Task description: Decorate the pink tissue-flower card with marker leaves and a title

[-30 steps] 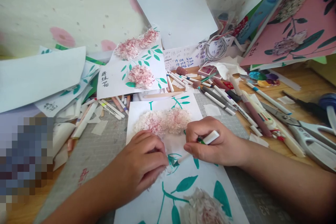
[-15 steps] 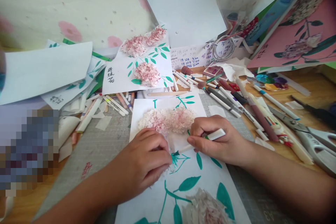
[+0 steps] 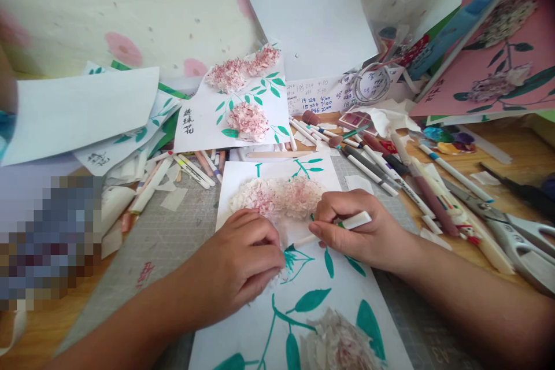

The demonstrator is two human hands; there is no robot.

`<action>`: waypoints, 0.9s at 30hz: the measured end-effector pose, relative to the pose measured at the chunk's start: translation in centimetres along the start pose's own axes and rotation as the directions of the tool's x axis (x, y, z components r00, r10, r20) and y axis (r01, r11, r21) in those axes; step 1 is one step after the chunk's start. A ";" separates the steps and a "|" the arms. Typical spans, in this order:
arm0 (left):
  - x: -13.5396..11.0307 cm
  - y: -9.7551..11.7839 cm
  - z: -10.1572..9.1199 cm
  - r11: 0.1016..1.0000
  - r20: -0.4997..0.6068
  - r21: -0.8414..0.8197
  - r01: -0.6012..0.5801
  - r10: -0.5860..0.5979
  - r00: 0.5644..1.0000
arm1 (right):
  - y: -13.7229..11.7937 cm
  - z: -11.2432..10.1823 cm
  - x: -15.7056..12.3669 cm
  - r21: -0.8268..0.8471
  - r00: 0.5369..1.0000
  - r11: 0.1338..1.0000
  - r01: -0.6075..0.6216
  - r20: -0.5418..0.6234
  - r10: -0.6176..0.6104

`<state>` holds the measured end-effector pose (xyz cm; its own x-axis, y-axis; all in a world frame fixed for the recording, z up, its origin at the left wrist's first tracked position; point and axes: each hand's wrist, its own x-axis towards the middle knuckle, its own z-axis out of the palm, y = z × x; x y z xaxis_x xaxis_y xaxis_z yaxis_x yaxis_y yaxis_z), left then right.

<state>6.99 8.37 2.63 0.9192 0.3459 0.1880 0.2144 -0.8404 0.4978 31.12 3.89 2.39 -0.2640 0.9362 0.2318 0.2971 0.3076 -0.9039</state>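
My right hand [image 3: 353, 231] grips a white-bodied green marker pen [image 3: 355, 220], its dark tip down on the paper among green strokes below the upper flowers. Close by on the left, my left hand [image 3: 247, 257] rests on the same white sheet [image 3: 243, 335]. Its fingers are curled and pressed together, and whitish ruffled bits show at their edge; what they pinch is hidden. Raised pink-white paper flowers [image 3: 277, 195] sit above both hands. Painted green leaves [image 3: 312, 299] and another ruffled paper flower [image 3: 340, 341] lie nearer to me.
A grey cutting mat [image 3: 173, 237] lies under the sheet. Behind it leans a finished-looking flower picture [image 3: 199, 127]. Markers [image 3: 381, 167], scraps and scissors [image 3: 511, 225] crowd the right side. Loose papers [image 3: 82, 110] are stacked at left, and a pink flower picture [image 3: 446, 89] stands at right.
The view has shifted slightly. The pen tip stays at nearly the same spot, with a little more green filled in around it. Both hands keep their places.
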 end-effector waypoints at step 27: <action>0.2 0.0 0.0 1.000 -0.009 0.027 -0.013 0.013 1.000 | 0.0 -0.3 0.1 -0.029 1.000 1.000 0.002 0.012 -0.002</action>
<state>7.18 8.44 2.71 0.9188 0.3389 0.2024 0.2115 -0.8556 0.4724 31.39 4.06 2.56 -0.2757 0.9335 0.2292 0.3229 0.3145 -0.8927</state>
